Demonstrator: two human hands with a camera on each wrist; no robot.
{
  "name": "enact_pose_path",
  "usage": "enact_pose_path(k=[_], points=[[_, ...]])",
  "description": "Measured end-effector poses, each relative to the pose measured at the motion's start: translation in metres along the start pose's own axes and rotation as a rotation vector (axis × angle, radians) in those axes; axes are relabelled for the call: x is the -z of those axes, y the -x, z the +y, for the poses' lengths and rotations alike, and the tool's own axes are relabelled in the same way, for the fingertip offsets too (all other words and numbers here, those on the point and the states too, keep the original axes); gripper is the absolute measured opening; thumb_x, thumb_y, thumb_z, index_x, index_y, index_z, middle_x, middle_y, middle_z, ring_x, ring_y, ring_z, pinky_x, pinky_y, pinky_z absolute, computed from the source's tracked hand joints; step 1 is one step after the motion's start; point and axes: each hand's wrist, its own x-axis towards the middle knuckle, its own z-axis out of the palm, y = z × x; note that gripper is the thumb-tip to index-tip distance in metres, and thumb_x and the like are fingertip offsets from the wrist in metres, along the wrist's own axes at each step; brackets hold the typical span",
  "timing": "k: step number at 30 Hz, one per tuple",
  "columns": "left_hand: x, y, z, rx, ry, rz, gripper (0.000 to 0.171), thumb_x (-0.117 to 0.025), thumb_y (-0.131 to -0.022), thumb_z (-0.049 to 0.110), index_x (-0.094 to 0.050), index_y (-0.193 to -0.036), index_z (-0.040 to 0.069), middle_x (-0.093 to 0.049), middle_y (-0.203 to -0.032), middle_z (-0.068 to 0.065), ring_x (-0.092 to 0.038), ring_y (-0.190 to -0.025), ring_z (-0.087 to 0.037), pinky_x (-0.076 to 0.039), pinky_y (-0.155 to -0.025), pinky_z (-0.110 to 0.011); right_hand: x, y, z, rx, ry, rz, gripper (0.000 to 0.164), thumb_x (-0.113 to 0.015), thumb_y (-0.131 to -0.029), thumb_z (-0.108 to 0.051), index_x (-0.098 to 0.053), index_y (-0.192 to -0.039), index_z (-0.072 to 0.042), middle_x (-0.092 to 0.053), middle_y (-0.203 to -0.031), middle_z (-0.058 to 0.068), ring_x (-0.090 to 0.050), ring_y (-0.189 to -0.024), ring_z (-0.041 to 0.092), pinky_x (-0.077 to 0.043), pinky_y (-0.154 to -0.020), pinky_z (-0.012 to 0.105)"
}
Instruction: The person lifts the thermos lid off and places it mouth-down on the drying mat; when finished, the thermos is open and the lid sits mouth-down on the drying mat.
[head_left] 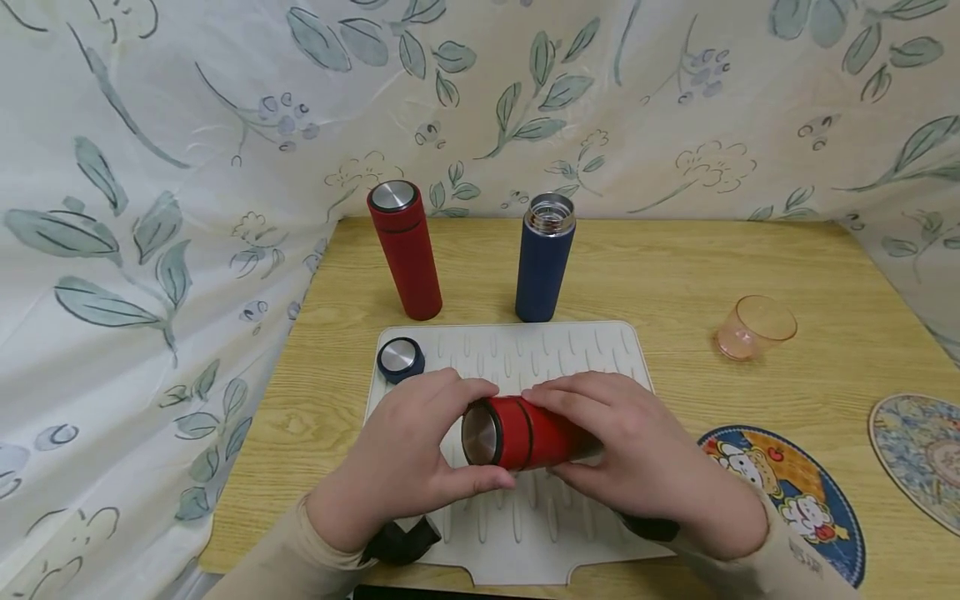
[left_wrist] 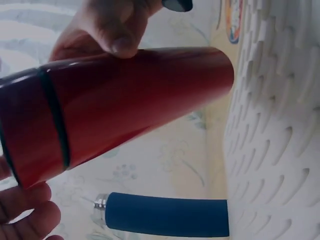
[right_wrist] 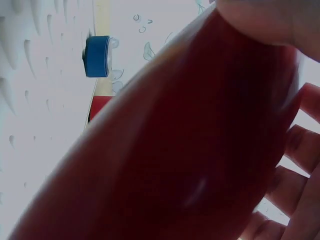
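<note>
Red flask (head_left: 534, 433), tilted over the white mat (head_left: 517, 542): the left hand (head_left: 408, 446) grips its capped end, the right hand (head_left: 637, 446) grips its lower body.

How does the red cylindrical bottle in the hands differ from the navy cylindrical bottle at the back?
The held red cylindrical bottle is tilted, while the navy cylindrical bottle stands upright. The red bottle is capped; the navy bottle is uncapped. Both are slim cylinders.
</note>
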Motion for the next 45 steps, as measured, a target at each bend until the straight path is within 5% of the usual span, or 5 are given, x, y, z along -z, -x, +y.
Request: enact_pose_path(k=[6,14,26,36,45], points=[[0.002,-0.005,0.001,-0.123,0.098,-0.041,0.076,-0.082,-0.079,0.030,-0.050,-0.147,0.015,-0.047,-0.153,-0.009,-0.045,-0.139,-0.026,-0.047,-0.107,-0.046,0.007,-0.002,0.006,-0.054,-0.100,-0.006,0.078,-0.097,-0.063,-0.019,-0.064,-0.134,-0.021,-0.067,-0.124,-0.008,-0.063,-0.112,0.012,-0.059,-0.086,0.041],[0.006,-0.011,0.004,-0.258,0.116,0.007,0.062,-0.069,-0.075,-0.001,-0.064,-0.135,0.015,-0.054,-0.146,-0.012,-0.050,-0.136,-0.029,-0.047,-0.108,-0.044,0.013,-0.006,0.008,-0.058,-0.147,-0.022,0.079,-0.096,-0.065,-0.017,-0.062,-0.136,-0.021,-0.067,-0.126,-0.007,-0.064,-0.112,0.013,-0.059,-0.086,0.039],[0.008,-0.010,0.008,0.044,0.072,0.076,0.076,-0.083,-0.074,0.056,-0.060,-0.133,0.014,-0.064,-0.117,0.001,-0.058,-0.106,-0.013,-0.053,-0.085,-0.033,0.009,-0.007,0.004,-0.065,-0.141,-0.046,0.078,-0.096,-0.067,-0.019,-0.062,-0.137,-0.024,-0.067,-0.127,-0.009,-0.063,-0.115,0.012,-0.058,-0.088,0.040],[0.012,-0.010,0.003,-0.236,0.215,-0.023,0.060,-0.075,-0.075,-0.002,-0.066,-0.131,0.015,-0.055,-0.144,-0.011,-0.049,-0.137,-0.030,-0.048,-0.107,-0.043,0.010,-0.008,0.009,-0.043,-0.097,-0.028,0.079,-0.097,-0.065,-0.016,-0.063,-0.137,-0.020,-0.067,-0.127,-0.004,-0.064,-0.115,0.016,-0.058,-0.088,0.042],[0.013,-0.010,0.006,0.054,0.150,0.030,0.065,-0.089,-0.074,0.045,-0.066,-0.128,0.017,-0.065,-0.122,0.001,-0.059,-0.110,-0.013,-0.056,-0.086,-0.034,0.007,-0.008,0.006,-0.039,-0.074,-0.039,0.078,-0.097,-0.064,-0.018,-0.064,-0.135,-0.022,-0.068,-0.126,-0.005,-0.064,-0.114,0.015,-0.058,-0.089,0.043]])
